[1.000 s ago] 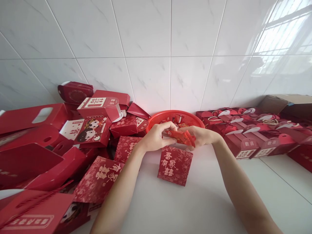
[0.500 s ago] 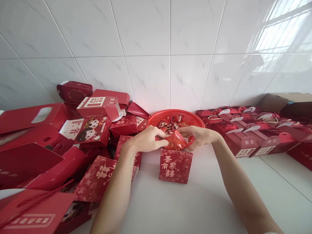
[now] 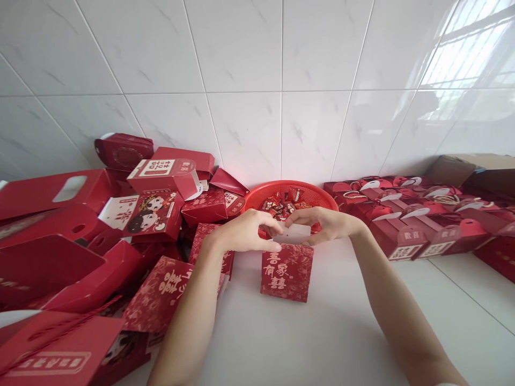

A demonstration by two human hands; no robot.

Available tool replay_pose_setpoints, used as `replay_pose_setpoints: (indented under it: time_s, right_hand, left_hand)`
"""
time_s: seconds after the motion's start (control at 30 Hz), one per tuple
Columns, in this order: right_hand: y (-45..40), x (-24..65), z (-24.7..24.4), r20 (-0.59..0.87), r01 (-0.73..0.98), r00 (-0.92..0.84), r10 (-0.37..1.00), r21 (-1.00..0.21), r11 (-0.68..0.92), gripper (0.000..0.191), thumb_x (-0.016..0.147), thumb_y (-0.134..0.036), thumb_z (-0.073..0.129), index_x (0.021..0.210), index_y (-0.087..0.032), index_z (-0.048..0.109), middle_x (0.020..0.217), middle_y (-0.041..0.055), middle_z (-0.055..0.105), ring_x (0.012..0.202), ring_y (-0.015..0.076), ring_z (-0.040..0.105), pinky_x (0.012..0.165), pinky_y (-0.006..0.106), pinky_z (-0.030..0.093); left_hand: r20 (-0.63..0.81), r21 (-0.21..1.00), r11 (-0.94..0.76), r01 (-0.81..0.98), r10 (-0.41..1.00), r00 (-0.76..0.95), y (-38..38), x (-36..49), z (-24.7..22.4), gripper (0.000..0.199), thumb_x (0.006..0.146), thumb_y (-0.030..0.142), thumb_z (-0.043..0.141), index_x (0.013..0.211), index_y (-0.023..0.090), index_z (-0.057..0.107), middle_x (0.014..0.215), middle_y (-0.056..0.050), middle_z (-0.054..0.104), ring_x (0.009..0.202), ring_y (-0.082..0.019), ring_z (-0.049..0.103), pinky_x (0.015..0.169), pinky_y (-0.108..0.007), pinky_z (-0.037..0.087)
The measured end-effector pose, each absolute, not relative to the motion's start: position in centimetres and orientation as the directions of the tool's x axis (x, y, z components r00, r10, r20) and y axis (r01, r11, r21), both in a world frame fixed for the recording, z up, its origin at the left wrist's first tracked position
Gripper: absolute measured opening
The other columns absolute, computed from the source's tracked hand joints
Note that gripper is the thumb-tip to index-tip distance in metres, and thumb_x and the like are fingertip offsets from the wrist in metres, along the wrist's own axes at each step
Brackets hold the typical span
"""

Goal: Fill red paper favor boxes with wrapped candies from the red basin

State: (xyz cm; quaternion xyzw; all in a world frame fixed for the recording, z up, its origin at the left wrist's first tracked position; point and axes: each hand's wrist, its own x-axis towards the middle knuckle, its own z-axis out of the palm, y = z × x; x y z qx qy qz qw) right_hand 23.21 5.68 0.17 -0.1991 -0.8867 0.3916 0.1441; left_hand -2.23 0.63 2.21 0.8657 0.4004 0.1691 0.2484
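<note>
A small red gift box (image 3: pixel 286 274) with pale lettering stands upright on the white surface in front of me. Its top is raised at the back, where a white inner flap (image 3: pixel 296 234) shows. Over the left side of the opening is my left hand (image 3: pixel 251 230), thumb apart from the fingers, the thumb tip at the front top edge. My right hand (image 3: pixel 325 224) arches over the right side, fingers and thumb apart beside the flap. I see nothing held in either hand. The inside of the box is hidden.
Behind the box sits a red plastic basket (image 3: pixel 257 193) with wrapped sweets (image 3: pixel 295 194) in it. Red cartons (image 3: pixel 173 179) lie heaped on the left. Rows of closed red boxes (image 3: pixel 402 236) stand at right, near a brown cardboard box (image 3: pixel 450 169). A tiled wall (image 3: pixel 241 128) rises behind.
The shiny red packet both hands held over the box is out of sight, apparently down inside it. My fingers have spread, the white flap is exposed, and the box has shifted slightly left.
</note>
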Motion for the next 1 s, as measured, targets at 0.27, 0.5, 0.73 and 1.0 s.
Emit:
replay_pose_setpoints:
  time_s: [0.27,0.5,0.73,1.0]
  right_hand:
    - [5.1,23.4,0.9,0.125,0.173,-0.905,0.408,-0.766,0.619,0.055,0.079,-0.038,0.080,0.129,-0.021,0.067,0.128,0.0096,0.067,0.114,0.0239,0.064,0.097,0.036,0.052]
    - [4.1,23.2,1.2,0.069,0.232,-0.880,0.470,-0.801,0.551,0.073,0.076,-0.044,0.082,0.142,-0.025,0.057,0.136,0.0101,0.064,0.117,0.0255,0.064,0.101,0.039,0.051]
    - [4.3,23.0,1.3,0.079,0.368,-0.815,0.574,-0.695,0.618,0.045,0.082,-0.051,0.074,0.113,-0.018,0.072,0.096,0.0047,0.071,0.084,0.0194,0.065,0.074,0.030,0.053]
    - [4.2,22.4,0.8,0.365,0.061,-0.540,0.758,-0.882,0.468,0.040,0.083,-0.056,0.073,0.091,-0.018,0.069,0.082,0.0059,0.069,0.077,0.0213,0.065,0.066,0.033,0.054]
  left_hand:
    - [0.243,0.510,-0.597,0.619,0.790,0.562,1.3,-1.8,1.6,0.045,0.076,0.022,0.076,0.120,0.026,0.068,0.121,-0.004,0.072,0.106,-0.024,0.068,0.083,-0.031,0.054]
    - [0.084,0.564,-0.534,0.630,0.796,0.599,1.5,-1.6,1.4,0.006,0.087,0.023,0.062,0.090,0.021,0.067,0.094,0.000,0.076,0.086,-0.020,0.071,0.074,-0.028,0.050]
    - [0.260,0.550,-0.594,0.587,0.790,0.555,1.9,-1.9,1.1,0.010,0.091,0.022,0.055,0.093,0.023,0.064,0.085,0.002,0.070,0.075,-0.017,0.065,0.068,-0.027,0.049]
    - [0.557,0.647,-0.655,0.391,0.756,0.345,1.6,-2.4,1.6,0.016,0.095,0.032,0.057,0.103,0.021,0.066,0.098,-0.002,0.072,0.086,-0.016,0.068,0.078,-0.026,0.056]
